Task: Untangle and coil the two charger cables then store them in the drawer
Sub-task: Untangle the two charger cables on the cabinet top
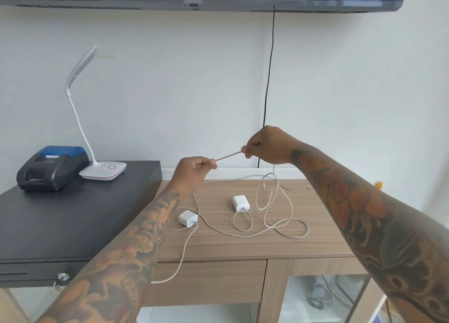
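Both hands are up above the wooden desk (243, 247), pulling a short piece of white cable (228, 156) tight between them. The left hand (192, 170) pinches one end of that piece with finger and thumb, and the right hand (266, 146) pinches the other end a bit higher. Each grip is small and closed on the cord.

The rest of the cables (272, 223) lie in loose, crossing loops on the desk — not yet sorted. One strand hangs over the front edge. Two white charger plugs sit among the loops: the left plug (187, 218) near the left arm, and the middle plug (240, 203) farther back. I can't tell for sure which plug the held cord belongs to.

This looks like the untangling step, still early. Next, the hands likely need to slide along the cord, lift it out of the crossed loops, then wind it into a ring. The drawer (206, 281) under the desk top is shut, so it must be opened before anything goes in.
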